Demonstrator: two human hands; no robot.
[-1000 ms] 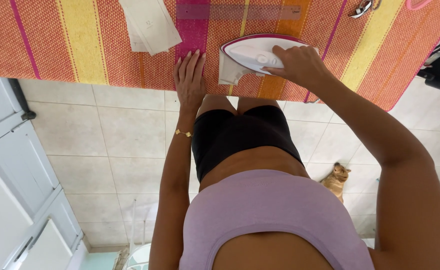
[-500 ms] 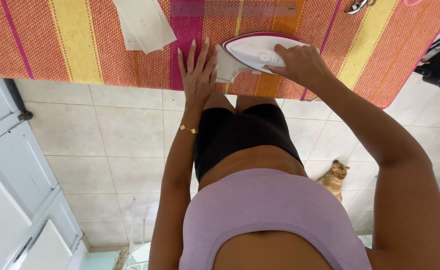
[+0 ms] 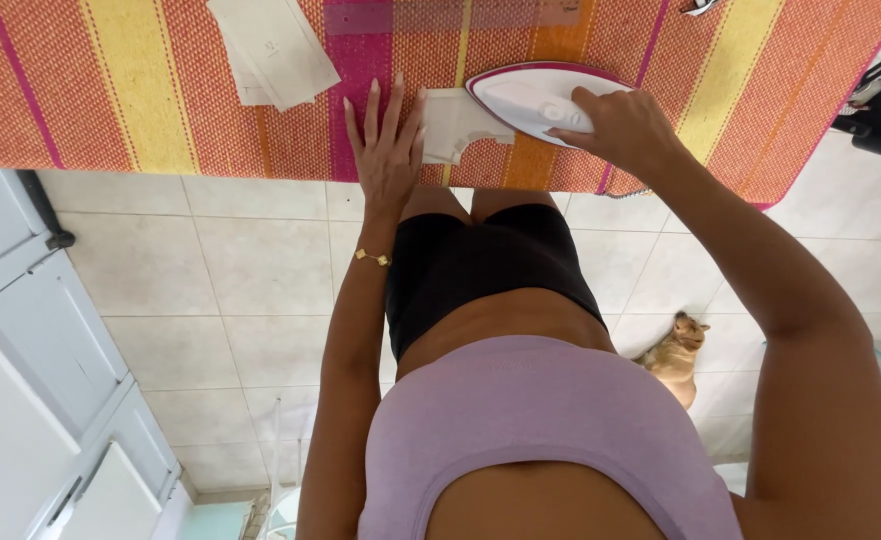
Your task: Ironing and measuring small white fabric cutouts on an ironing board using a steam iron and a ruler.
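Note:
My right hand [image 3: 623, 128] grips a white iron [image 3: 531, 98] with a magenta rim, pressed flat on a small white fabric piece [image 3: 454, 124]. The piece lies on a table covered by an orange, yellow and pink striped cloth [image 3: 161, 100]. My left hand [image 3: 385, 150] lies flat with fingers spread, holding the left edge of the same fabric piece near the table's front edge. A gold bracelet sits on my left wrist.
A stack of white cut fabric pieces [image 3: 273, 52] lies to the left on the cloth. A translucent ruler [image 3: 451, 14] lies at the far edge. A small tan dog [image 3: 673, 355] rests on the tiled floor at my right. White cabinets [image 3: 31, 380] stand left.
My left hand slid a little right and farther onto the cloth, onto the fabric piece's edge. The iron stays on the piece under my right hand.

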